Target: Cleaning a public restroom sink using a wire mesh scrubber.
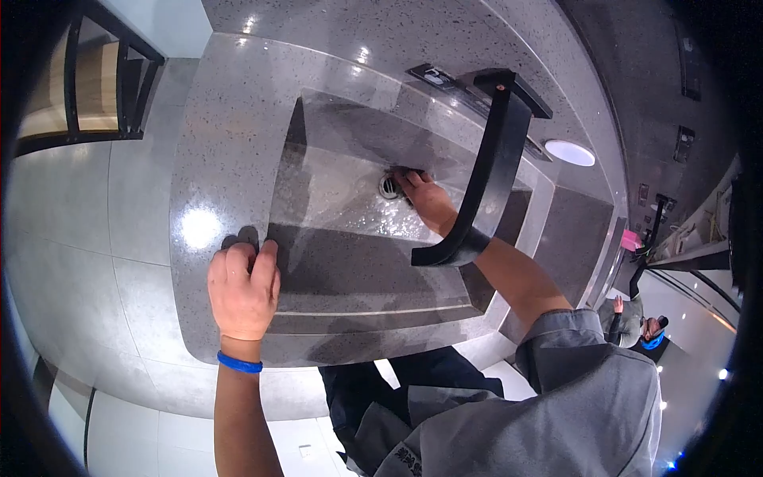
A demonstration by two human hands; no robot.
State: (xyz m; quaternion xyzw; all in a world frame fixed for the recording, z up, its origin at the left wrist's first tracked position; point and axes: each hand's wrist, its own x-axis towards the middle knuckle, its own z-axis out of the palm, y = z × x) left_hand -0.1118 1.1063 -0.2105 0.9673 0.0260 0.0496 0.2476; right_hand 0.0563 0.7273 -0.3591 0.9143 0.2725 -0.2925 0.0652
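My right hand (424, 200) reaches down into a grey speckled stone sink basin (369, 262), passing beneath the black faucet (492, 167). Its fingertips are at the round metal drain (389, 186) on the basin floor. Something dark shows around those fingers; whether it is a held thing or shadow is unclear. Wet, shiny patches cover the floor of the basin. On the countertop (226, 149), my left hand (244, 292) rests with bent fingers, somewhat apart, beside the basin's left edge. Nothing is seen in it. A blue wristband (239, 362) circles that wrist.
The faucet's bent spout overhangs the basin and my right forearm. Behind it are a dark slotted plate (438, 77) and a round white disc (570, 153) in the counter. Further right, a person (632, 322) stands near a pink object (630, 240). A black-framed shelf (95, 77) is at upper left.
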